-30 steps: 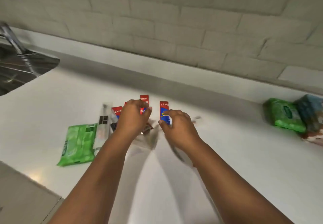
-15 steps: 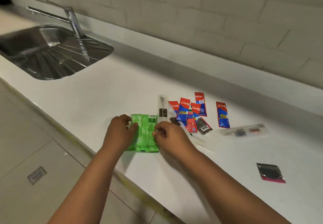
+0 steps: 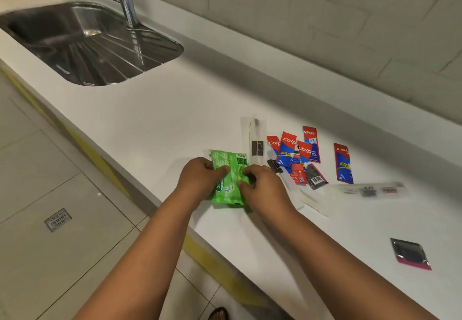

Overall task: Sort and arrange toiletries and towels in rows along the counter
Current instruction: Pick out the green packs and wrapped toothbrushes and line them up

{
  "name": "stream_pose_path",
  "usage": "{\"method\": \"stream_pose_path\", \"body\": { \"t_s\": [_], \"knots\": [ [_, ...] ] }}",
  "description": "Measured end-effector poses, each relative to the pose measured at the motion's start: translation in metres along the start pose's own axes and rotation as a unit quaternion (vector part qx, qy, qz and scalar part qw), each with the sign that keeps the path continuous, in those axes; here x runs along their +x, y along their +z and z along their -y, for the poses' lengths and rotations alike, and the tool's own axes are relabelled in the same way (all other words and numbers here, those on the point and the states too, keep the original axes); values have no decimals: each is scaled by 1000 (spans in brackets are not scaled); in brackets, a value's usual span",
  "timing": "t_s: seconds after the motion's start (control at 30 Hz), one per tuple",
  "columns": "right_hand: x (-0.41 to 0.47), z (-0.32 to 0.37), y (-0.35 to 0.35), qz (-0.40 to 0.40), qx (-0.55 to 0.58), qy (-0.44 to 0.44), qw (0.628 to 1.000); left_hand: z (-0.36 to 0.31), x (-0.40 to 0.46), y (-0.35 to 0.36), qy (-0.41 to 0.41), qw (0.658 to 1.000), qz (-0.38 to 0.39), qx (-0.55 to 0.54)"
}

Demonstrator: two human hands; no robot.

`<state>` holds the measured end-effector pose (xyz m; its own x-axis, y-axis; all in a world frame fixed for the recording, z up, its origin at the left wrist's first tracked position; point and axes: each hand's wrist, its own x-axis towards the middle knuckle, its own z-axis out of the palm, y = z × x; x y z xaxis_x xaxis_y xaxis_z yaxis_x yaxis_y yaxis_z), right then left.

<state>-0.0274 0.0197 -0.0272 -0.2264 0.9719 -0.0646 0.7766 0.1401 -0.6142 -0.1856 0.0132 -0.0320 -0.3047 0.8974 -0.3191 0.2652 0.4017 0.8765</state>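
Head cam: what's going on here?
A person is sorting toiletries on a white counter. Both hands, left and right, grip a green wipes pack near the counter's front edge. Just right of it lie a clear toothbrush sleeve and a loose, overlapping cluster of toothpaste sachets, with one sachet apart. A dark sachet lies alone nearer the front. The sink is at the left.
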Motion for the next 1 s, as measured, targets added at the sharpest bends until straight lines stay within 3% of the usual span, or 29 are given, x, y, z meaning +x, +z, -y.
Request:
{"method": "stream_pose_path", "body": {
  "t_s": [0.23, 0.5, 0.67, 1.0],
  "knots": [
    [-11, 12, -4, 29, 6, -3, 1000, -7, -8, 1, -53, 969, 96, -222],
    [-13, 22, -21, 72, 135, 93, 984, -8, -24, 22, 3, 962, 64, -265],
    [-21, 16, -33, 94, 457, 193, 863, -6, -35, 39, 60, 973, 22, -220],
    [-56, -36, -78, 36, 632, 189, 750, -31, -69, 98, 223, 969, -26, -105]
  ]
}}
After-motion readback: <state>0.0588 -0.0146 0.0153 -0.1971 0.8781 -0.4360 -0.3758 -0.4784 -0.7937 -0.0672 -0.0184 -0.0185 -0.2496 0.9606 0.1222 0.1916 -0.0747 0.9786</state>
